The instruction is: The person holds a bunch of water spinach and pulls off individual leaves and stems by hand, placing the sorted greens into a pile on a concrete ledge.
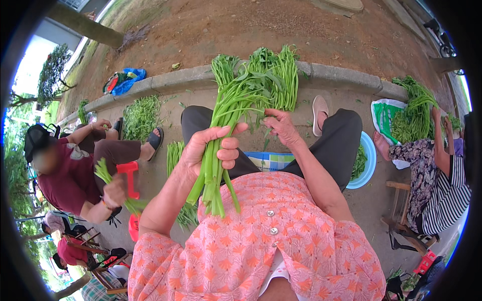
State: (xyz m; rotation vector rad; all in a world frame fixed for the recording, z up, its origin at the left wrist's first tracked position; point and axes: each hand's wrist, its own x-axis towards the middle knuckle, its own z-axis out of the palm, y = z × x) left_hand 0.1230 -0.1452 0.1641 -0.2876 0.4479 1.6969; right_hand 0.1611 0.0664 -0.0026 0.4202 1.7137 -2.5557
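My left hand (214, 146) is closed around a bunch of water spinach (229, 109), its cut stem ends toward me and its leafy tops pointing away. To the right of the bunch, my right hand (282, 126) has its thumb and forefinger pinched on a thin leafy stem (254, 109) at the bunch's side. Several small leaves hang just below those fingers. Beyond my hands, tied-looking bundles of the same greens (285, 81) lean on a stone curb (335, 77). Between my knees lies a blue and green checked cloth or bag (273, 161).
By my right leg stands a light blue basin (371, 161) with leaves inside. More greens (141, 116) lie on the pavement at left. A person (71, 177) on the left holds stems near a red stool (130, 178). Another person (444, 188) sits at right beside a green-white sack (384, 116).
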